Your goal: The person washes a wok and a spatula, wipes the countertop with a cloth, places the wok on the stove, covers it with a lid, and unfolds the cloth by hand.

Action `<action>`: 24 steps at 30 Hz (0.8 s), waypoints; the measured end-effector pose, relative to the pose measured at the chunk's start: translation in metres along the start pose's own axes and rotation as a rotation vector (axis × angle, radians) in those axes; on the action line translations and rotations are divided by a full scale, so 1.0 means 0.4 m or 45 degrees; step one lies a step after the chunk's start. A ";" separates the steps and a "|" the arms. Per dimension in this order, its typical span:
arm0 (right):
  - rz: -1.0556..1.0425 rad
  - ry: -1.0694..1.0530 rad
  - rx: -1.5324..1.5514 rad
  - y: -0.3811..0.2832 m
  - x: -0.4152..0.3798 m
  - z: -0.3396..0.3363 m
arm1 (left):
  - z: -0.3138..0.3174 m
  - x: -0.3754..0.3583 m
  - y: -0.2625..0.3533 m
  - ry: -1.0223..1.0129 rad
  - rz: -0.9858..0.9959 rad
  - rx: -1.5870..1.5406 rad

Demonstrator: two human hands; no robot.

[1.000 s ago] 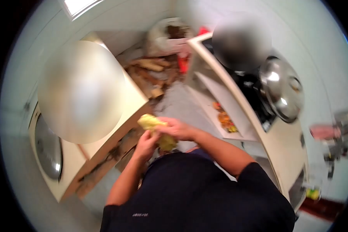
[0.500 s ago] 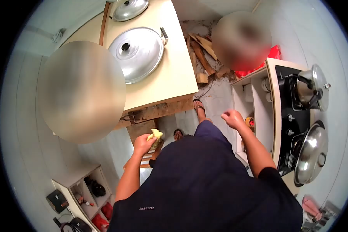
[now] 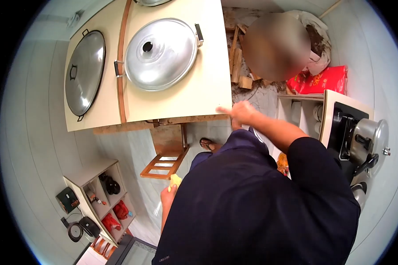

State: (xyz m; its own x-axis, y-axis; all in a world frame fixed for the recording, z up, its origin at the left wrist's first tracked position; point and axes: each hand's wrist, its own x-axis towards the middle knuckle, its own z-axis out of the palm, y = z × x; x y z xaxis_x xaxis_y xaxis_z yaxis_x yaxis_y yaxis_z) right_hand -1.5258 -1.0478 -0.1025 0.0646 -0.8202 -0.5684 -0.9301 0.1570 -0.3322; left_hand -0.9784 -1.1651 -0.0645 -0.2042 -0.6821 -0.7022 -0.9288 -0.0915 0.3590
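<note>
My left hand (image 3: 168,194) is low beside my body, closed around a crumpled pale yellow cloth (image 3: 175,180) that sticks out above the fingers. Part of this hand and its forearm is hidden by my dark shirt. My right hand (image 3: 242,112) reaches to the front right corner of the cream stove counter (image 3: 185,99). One finger stretches left over the counter's edge and nothing shows in the hand. Farther back on the counter is a large domed metal lid (image 3: 163,62) with a black knob.
A second big lid (image 3: 86,73) lies at the counter's left. A wooden chair (image 3: 166,165) stands below the front edge. Split firewood (image 3: 236,64) and a red bag (image 3: 323,80) are behind. A pressure cooker (image 3: 367,139) sits on the black stove at right; a shelf unit (image 3: 90,170) stands left.
My body has turned and the view has shifted. My right hand has moved left to the counter corner, a finger now extended. My left hand has dropped closer to my body, still holding the yellow cloth.
</note>
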 end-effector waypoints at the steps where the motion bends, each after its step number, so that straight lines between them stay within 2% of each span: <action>1: 0.396 0.226 0.162 0.051 -0.001 0.037 | 0.013 -0.026 -0.005 -0.011 -0.015 -0.017; 3: 1.185 0.701 0.478 0.192 0.007 0.114 | 0.036 -0.059 -0.017 -0.015 -0.057 -0.089; 4: 1.688 0.887 1.470 0.237 -0.031 0.017 | 0.040 -0.071 -0.028 -0.010 -0.077 -0.118; 6: 1.655 0.829 1.487 0.341 -0.104 0.001 | 0.052 -0.083 -0.055 -0.016 -0.101 -0.169; 9: 1.063 0.699 0.066 0.407 -0.095 0.102 | 0.069 -0.078 -0.094 -0.025 -0.114 -0.260; 11: 0.886 0.628 0.352 0.368 -0.051 0.115 | 0.070 -0.071 -0.119 -0.027 -0.127 -0.335; 12: 0.968 0.650 0.506 0.285 -0.041 0.076 | 0.067 -0.065 -0.122 -0.032 -0.134 -0.378; 14: 0.952 0.626 0.577 0.174 0.013 0.035 | 0.058 -0.035 -0.146 -0.036 -0.169 -0.504; 16: 0.828 0.759 0.682 0.095 0.077 0.010 | 0.062 0.036 -0.214 -0.054 -0.261 -0.656; 17: 0.836 0.729 0.773 0.048 0.091 -0.041 | 0.046 0.050 -0.213 0.006 -0.237 -0.541; 18: 0.794 0.714 0.746 0.039 0.114 -0.065 | 0.029 0.047 -0.207 0.068 -0.218 -0.432; 20: 0.751 0.631 0.776 0.031 0.131 -0.176 | 0.031 0.037 -0.207 0.252 -0.230 -0.490; 22: 0.632 0.864 0.583 0.099 0.196 -0.238 | 0.036 -0.033 -0.129 0.398 -0.242 -0.828; 24: 0.647 0.979 0.520 0.125 0.214 -0.358 | 0.092 -0.073 -0.110 0.573 -0.245 -0.883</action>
State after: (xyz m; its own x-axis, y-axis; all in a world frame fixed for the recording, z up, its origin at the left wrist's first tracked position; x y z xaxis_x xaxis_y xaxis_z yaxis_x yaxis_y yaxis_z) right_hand -1.6185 -1.1888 -0.0599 -0.6898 -0.7136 -0.1225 -0.5783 0.6448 -0.4997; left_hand -0.9430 -1.1147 -0.0824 0.2173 -0.8192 -0.5307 -0.5052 -0.5596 0.6570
